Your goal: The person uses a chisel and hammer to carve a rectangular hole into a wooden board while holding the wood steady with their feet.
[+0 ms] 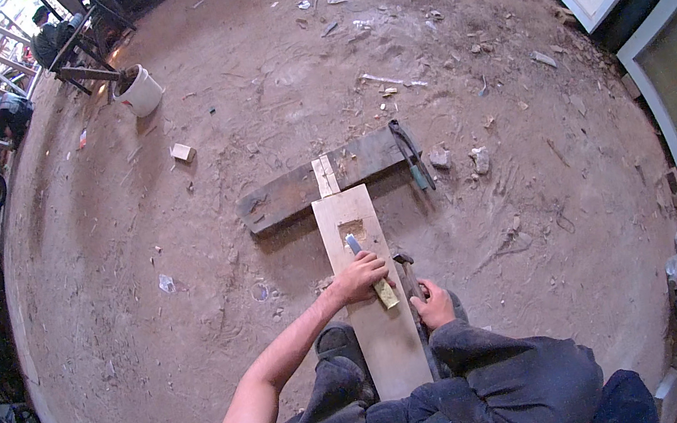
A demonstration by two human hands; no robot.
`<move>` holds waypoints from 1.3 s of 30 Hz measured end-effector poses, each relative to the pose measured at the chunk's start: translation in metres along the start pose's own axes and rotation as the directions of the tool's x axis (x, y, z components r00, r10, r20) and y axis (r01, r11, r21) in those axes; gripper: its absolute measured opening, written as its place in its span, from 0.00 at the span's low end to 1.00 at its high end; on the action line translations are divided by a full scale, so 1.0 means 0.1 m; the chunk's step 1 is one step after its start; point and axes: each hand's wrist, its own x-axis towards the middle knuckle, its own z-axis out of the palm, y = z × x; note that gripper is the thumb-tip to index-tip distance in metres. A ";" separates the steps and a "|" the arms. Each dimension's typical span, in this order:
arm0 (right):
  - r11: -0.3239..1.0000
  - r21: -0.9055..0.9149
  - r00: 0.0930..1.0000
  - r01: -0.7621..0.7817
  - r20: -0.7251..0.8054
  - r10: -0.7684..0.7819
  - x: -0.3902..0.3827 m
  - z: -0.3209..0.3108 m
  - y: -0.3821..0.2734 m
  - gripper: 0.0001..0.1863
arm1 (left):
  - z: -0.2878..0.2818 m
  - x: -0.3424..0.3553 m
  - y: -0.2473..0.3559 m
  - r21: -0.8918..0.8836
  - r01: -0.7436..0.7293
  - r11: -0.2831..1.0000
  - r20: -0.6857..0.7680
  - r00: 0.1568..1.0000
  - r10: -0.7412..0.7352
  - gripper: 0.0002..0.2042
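1. A pale wooden board point(389, 343) runs lengthwise away from the person, between the legs, with a rectangular recess point(352, 229) cut near its far end.
2. The left hand point(361, 277) lies over the board, fingers curled closed around a chisel point(387, 295). The yellowish handle sticks out on the near side of the hand; the metal blade points away from the body, its tip at the recess, just beyond the knuckles.
3. The right hand point(434, 303) is just beside the board's right edge, fingers wrapped around the handle of a hammer point(410, 278). The dark hammer head is beyond this hand, near the left hand's right side.
4. Past the board's far end, a dark plank point(278, 201) lies crosswise on the dirt floor point(136, 247), well beyond both hands.
5. Pincers point(412, 159) with green on the handle rest at the plank's right end.
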 end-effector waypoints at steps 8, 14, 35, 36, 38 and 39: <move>0.999 0.036 0.999 -0.025 0.047 0.023 0.00 -0.06 -0.07 0.27 | -0.02 0.01 0.03 -0.023 0.004 1.000 -0.008 1.000 -0.004 0.15; 1.000 0.011 0.999 -0.023 0.043 0.023 0.00 -0.06 -0.07 0.27 | 0.00 0.00 0.03 -0.013 0.018 1.000 -0.011 1.000 -0.018 0.15; 0.999 0.037 0.998 -0.022 0.063 0.019 0.03 -0.03 0.03 0.28 | -0.01 0.01 0.02 -0.001 0.005 1.000 0.013 1.000 -0.005 0.14; 0.999 0.047 0.998 -0.024 0.066 0.021 0.03 -0.03 0.04 0.28 | 0.00 0.01 0.02 -0.003 0.009 1.000 0.010 1.000 -0.009 0.14; 0.999 0.026 0.997 -0.031 0.071 0.029 0.02 -0.04 0.00 0.28 | 0.01 -0.01 0.01 -0.004 0.016 1.000 0.008 1.000 -0.016 0.14; 0.999 0.004 0.997 -0.037 0.074 0.037 0.02 -0.04 -0.02 0.28 | 0.02 -0.03 0.00 0.006 0.014 1.000 0.018 1.000 -0.014 0.14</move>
